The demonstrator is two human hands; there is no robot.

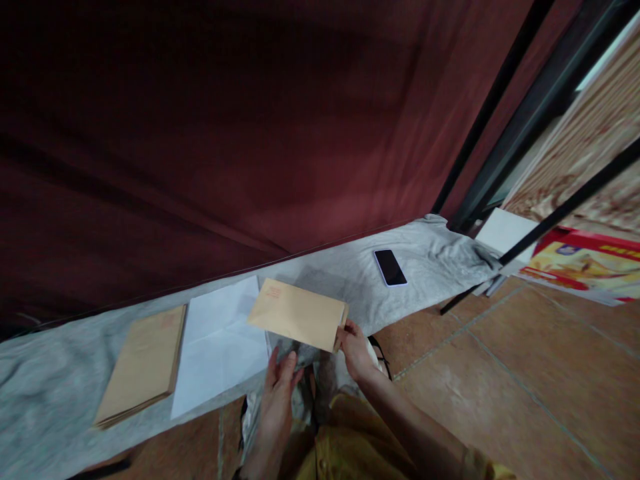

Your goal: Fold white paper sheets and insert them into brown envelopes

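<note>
A tan paper envelope (299,313) with small red print at its upper left is raised above the cloth-covered bench. My right hand (355,350) grips its right end, where a pale edge shows at the opening. Just below the envelope, my left hand (283,380) has its fingers apart and holds nothing. White paper sheets (220,347) with fold creases lie to the left of my hands, partly beneath the envelope's left end. Farther left rests a stack of tan envelopes (143,360).
A phone (391,268) lies on the grey cloth (425,293) to the right. Behind the narrow bench hangs a dark red curtain (300,133). Black metal poles (490,107) and a red and yellow printed box (585,267) stand at the right, over a tiled floor (500,393).
</note>
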